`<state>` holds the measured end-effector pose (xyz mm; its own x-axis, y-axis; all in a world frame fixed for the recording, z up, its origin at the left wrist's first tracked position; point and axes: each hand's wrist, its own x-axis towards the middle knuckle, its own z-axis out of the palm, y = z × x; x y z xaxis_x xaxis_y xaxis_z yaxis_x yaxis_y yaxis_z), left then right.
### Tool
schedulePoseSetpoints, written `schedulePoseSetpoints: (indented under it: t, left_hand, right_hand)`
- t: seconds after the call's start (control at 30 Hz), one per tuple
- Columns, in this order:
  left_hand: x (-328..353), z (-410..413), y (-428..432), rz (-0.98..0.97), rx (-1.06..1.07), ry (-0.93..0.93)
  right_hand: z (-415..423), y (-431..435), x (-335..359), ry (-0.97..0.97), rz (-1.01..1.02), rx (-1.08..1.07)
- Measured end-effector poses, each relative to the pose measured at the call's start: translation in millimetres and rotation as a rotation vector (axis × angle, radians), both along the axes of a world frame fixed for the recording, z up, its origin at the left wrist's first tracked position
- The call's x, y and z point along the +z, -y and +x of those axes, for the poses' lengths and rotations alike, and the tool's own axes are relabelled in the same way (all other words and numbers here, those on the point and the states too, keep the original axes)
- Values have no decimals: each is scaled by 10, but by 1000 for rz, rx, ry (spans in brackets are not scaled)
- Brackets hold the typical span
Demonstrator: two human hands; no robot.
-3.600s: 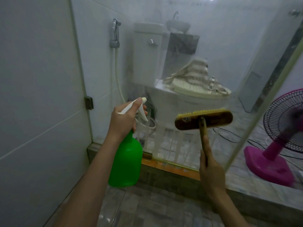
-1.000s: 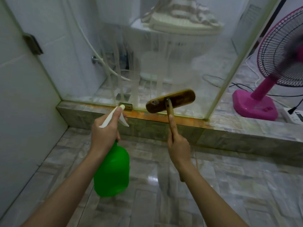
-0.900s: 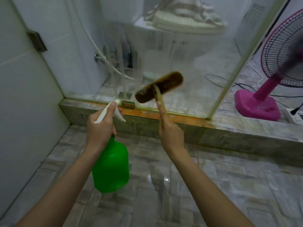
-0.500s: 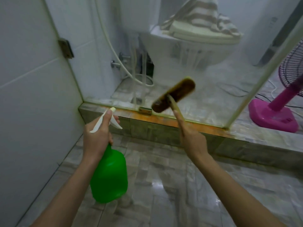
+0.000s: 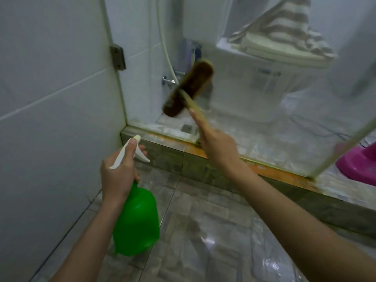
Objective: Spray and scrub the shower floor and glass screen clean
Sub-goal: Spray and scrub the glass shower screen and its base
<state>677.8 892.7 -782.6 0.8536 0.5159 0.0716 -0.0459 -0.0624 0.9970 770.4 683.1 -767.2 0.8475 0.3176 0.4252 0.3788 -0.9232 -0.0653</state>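
My left hand [image 5: 119, 174] grips the neck of a green spray bottle [image 5: 136, 220] with a white trigger head, held low above the wet grey shower floor [image 5: 203, 241]. My right hand [image 5: 218, 147] holds the wooden handle of a brown scrub brush [image 5: 188, 91], index finger stretched along the handle. The brush head is tilted and blurred, pressed at the lower left part of the glass screen [image 5: 264, 98], which carries white soapy streaks.
A white tiled wall [image 5: 50, 119] closes the left side, with a metal hinge [image 5: 117, 57] at the glass edge. A stone kerb [image 5: 203, 161] runs under the glass. Behind the glass stand a toilet with a striped towel [image 5: 284, 33]; a pink fan base [image 5: 358, 165] sits at right.
The brush has swung up and left across the lower glass, tilting steeper. The view has shifted left and closer. The spray bottle stays low in my left hand.
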Motion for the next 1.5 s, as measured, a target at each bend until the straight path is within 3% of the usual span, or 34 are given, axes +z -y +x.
schedulePoseSetpoints:
  t: [0.13,0.33,0.57,0.77,1.0,1.27,1.5]
  left_hand:
    - [48,4,-58,-8,33,25]
    - [53,-60,-210,-47,71,54]
    - [68,-96,-199,-40,72,43]
    - [136,-136,-197,-45,74,52]
    - [105,-142,-187,26,92,32]
    - [114,-181,-341,-50,135,41]
    - [-54,-199,-352,13,135,8]
  right_hand:
    - [271,-470,285,57,-32,76]
    - [-358,585,111,39,188,-75]
    - [360,-652,935,119,135,83]
    - [-296,306,461,21,120,-74]
    - [256,-943,780,-26,-20,71]
    - [-445,700,-37,-222,-232,-129]
    - [396,-1022,164,-147,-235,134]
